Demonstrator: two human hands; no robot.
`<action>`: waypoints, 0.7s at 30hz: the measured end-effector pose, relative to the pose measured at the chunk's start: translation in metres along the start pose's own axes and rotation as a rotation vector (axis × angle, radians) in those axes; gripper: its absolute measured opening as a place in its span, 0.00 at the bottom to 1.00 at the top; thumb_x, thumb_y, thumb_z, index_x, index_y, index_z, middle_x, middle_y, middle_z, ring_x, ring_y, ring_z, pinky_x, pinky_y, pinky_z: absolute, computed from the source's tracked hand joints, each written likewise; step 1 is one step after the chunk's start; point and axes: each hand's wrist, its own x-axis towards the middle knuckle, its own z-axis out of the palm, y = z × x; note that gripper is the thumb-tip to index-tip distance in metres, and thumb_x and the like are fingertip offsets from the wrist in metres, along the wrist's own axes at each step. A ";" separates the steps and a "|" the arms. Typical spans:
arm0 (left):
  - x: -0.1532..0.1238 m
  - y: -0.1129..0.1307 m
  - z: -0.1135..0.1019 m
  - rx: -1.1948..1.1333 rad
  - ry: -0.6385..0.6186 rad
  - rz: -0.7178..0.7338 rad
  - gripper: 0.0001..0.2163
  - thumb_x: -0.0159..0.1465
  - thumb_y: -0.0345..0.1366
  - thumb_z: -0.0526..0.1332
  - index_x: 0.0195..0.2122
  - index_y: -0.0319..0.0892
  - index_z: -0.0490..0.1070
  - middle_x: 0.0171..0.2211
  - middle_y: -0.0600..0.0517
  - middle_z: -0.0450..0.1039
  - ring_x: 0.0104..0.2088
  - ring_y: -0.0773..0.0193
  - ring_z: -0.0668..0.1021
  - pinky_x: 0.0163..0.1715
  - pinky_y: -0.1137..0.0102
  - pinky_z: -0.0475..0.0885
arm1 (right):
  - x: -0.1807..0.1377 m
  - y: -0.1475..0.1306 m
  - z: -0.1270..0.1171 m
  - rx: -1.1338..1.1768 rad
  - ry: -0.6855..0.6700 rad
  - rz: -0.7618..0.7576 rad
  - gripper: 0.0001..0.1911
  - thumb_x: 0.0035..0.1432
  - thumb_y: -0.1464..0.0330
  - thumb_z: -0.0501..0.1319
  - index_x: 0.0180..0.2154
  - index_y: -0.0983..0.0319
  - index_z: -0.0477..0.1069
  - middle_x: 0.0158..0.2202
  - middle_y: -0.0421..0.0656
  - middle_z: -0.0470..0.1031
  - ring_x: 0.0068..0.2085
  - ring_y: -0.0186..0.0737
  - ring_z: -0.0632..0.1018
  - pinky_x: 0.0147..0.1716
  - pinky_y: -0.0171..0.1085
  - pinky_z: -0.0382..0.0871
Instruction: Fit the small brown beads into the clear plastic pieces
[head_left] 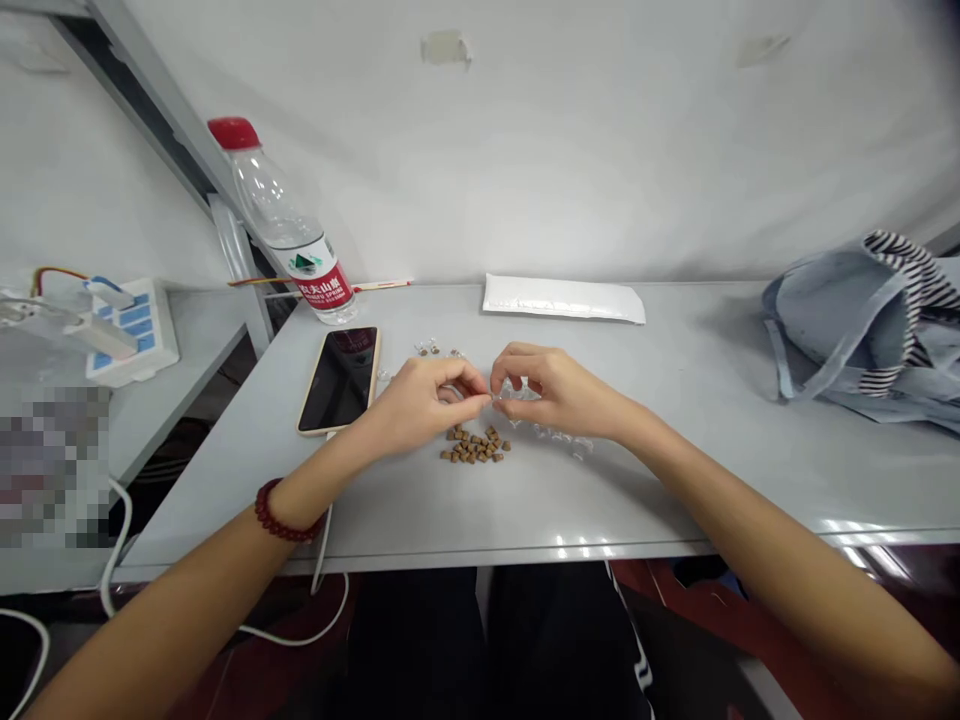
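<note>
Crumpled clear plastic wrapper (516, 391) between both hands, above pale grey counter (600, 500), just behind heap of small brown pellets (476, 447). Looks light, thin, soft, apt to cling; best taken by edge. Left hand (424, 405): fingers (466, 381) pressed together, apparently pinching wrapper's edge. Right hand (559, 392): fingers curled, nearly closed around wrapper. Black smartphone (339, 380) just beside left hand.

Left hand's (427, 405) pinched bit (492, 398), too small to tell
</note>
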 end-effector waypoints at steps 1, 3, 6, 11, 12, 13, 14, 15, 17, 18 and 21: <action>0.000 0.000 0.001 0.004 0.008 0.007 0.07 0.57 0.36 0.63 0.32 0.37 0.72 0.28 0.53 0.73 0.24 0.71 0.73 0.25 0.75 0.68 | 0.000 0.000 0.001 -0.009 0.008 -0.008 0.03 0.54 0.73 0.59 0.34 0.63 0.70 0.34 0.42 0.68 0.32 0.33 0.67 0.31 0.34 0.60; 0.000 0.000 0.002 -0.003 -0.009 -0.001 0.07 0.57 0.36 0.63 0.31 0.37 0.72 0.28 0.53 0.73 0.24 0.71 0.73 0.25 0.75 0.68 | 0.000 0.001 0.004 -0.037 0.002 -0.022 0.03 0.55 0.73 0.59 0.33 0.63 0.70 0.33 0.41 0.68 0.29 0.32 0.67 0.30 0.34 0.61; 0.002 -0.001 0.001 -0.085 -0.066 -0.052 0.08 0.57 0.37 0.64 0.30 0.37 0.71 0.27 0.53 0.72 0.25 0.70 0.74 0.25 0.74 0.70 | -0.001 0.001 0.007 -0.089 -0.002 -0.087 0.04 0.57 0.73 0.58 0.35 0.64 0.70 0.34 0.43 0.70 0.28 0.31 0.66 0.29 0.34 0.62; 0.005 -0.003 -0.002 -0.253 -0.172 -0.137 0.11 0.59 0.41 0.64 0.35 0.37 0.69 0.24 0.54 0.72 0.25 0.69 0.75 0.29 0.72 0.73 | -0.002 0.001 0.009 -0.107 0.112 -0.242 0.04 0.59 0.72 0.57 0.37 0.64 0.70 0.38 0.46 0.70 0.31 0.34 0.69 0.30 0.35 0.65; 0.005 -0.003 -0.003 -0.270 -0.210 -0.144 0.12 0.60 0.42 0.62 0.36 0.37 0.69 0.24 0.54 0.72 0.25 0.68 0.76 0.28 0.71 0.74 | -0.002 0.000 0.009 -0.100 0.142 -0.275 0.04 0.59 0.72 0.57 0.37 0.64 0.70 0.39 0.46 0.70 0.33 0.34 0.70 0.31 0.35 0.66; 0.005 -0.002 -0.003 -0.286 -0.247 -0.142 0.13 0.62 0.43 0.61 0.36 0.37 0.70 0.25 0.53 0.72 0.25 0.68 0.76 0.28 0.71 0.74 | -0.002 -0.002 0.009 -0.086 0.167 -0.306 0.04 0.60 0.72 0.57 0.37 0.64 0.70 0.39 0.47 0.69 0.34 0.35 0.71 0.32 0.36 0.67; 0.004 -0.002 -0.004 -0.303 -0.275 -0.133 0.13 0.62 0.44 0.60 0.37 0.37 0.70 0.25 0.53 0.73 0.25 0.68 0.76 0.28 0.72 0.74 | -0.002 -0.003 0.009 -0.068 0.188 -0.332 0.04 0.60 0.72 0.56 0.36 0.64 0.70 0.39 0.47 0.69 0.35 0.35 0.71 0.32 0.36 0.68; 0.004 -0.001 -0.004 -0.321 -0.286 -0.116 0.13 0.63 0.44 0.60 0.36 0.36 0.70 0.25 0.53 0.73 0.25 0.68 0.76 0.28 0.72 0.74 | -0.002 -0.005 0.008 -0.051 0.205 -0.350 0.04 0.60 0.72 0.56 0.36 0.64 0.70 0.39 0.47 0.68 0.36 0.35 0.72 0.33 0.36 0.69; 0.003 0.000 -0.006 -0.356 -0.270 -0.065 0.12 0.63 0.43 0.60 0.34 0.36 0.70 0.25 0.53 0.73 0.25 0.69 0.76 0.28 0.73 0.74 | -0.003 -0.008 0.007 -0.026 0.242 -0.357 0.03 0.60 0.72 0.57 0.35 0.63 0.70 0.39 0.46 0.69 0.35 0.35 0.72 0.31 0.35 0.69; 0.002 0.000 -0.006 -0.376 -0.258 -0.039 0.12 0.63 0.42 0.61 0.34 0.36 0.70 0.24 0.53 0.73 0.25 0.69 0.76 0.28 0.73 0.73 | -0.003 -0.010 0.006 -0.009 0.258 -0.349 0.03 0.59 0.72 0.58 0.35 0.63 0.71 0.39 0.46 0.69 0.35 0.34 0.71 0.30 0.34 0.68; 0.001 0.000 -0.008 -0.438 -0.288 -0.007 0.12 0.62 0.43 0.62 0.36 0.37 0.70 0.25 0.52 0.74 0.25 0.69 0.76 0.28 0.73 0.73 | -0.003 -0.015 0.005 0.068 0.281 -0.316 0.03 0.58 0.73 0.60 0.35 0.62 0.72 0.38 0.44 0.70 0.32 0.32 0.71 0.26 0.33 0.67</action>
